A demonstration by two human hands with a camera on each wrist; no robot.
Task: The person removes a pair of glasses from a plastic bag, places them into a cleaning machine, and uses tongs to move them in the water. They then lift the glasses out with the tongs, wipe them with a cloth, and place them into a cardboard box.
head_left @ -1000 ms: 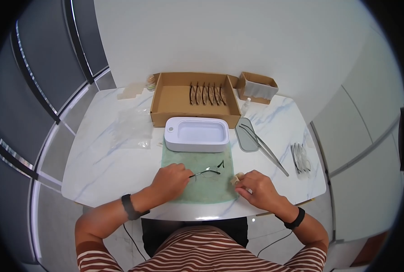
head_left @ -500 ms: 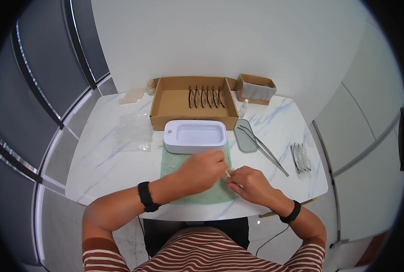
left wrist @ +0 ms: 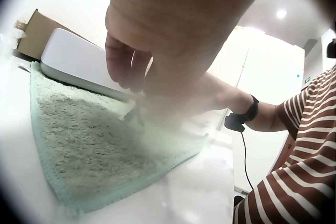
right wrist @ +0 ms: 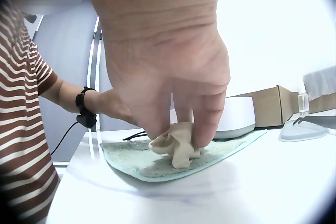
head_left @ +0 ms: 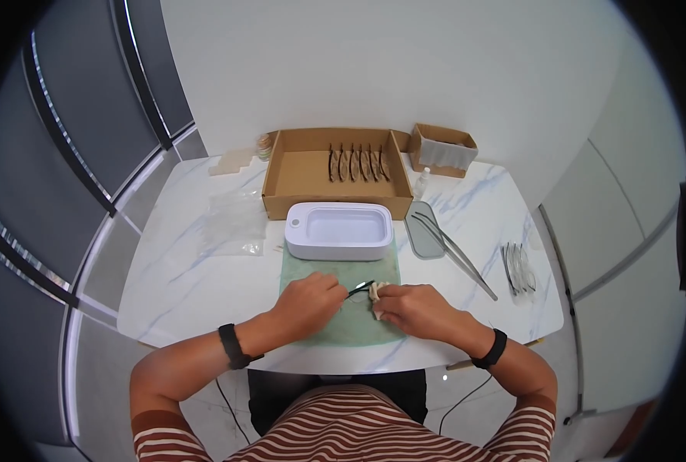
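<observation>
My left hand (head_left: 310,304) grips one end of a pair of dark-framed eyeglasses (head_left: 360,289) above a green cloth mat (head_left: 343,333). Between the thumb and fingers of my right hand (head_left: 421,312) is a crumpled cream wiping cloth (head_left: 377,300). This cloth overlaps the right end of the eyeglasses in the head view. The right wrist view has the cloth (right wrist: 181,145) bunched beneath the fingertips, with dark temples (right wrist: 135,136) showing to its left. In the left wrist view, my left hand and its blur hide most of the eyeglasses.
Behind the mat stands a white ultrasonic cleaner (head_left: 339,250), with a cardboard box (head_left: 297,181) of several dark thin frames beyond it. To the right lie a grey lid (head_left: 428,245), large tweezers (head_left: 470,269) and several clear eyeglasses (head_left: 518,271). A plastic bag (head_left: 235,223) lies left.
The left hand moved right, crossing to the right hand at half a second ago, then drew back left. The right hand with its cloth shifted left, and the cloth now meets the eyeglasses.
</observation>
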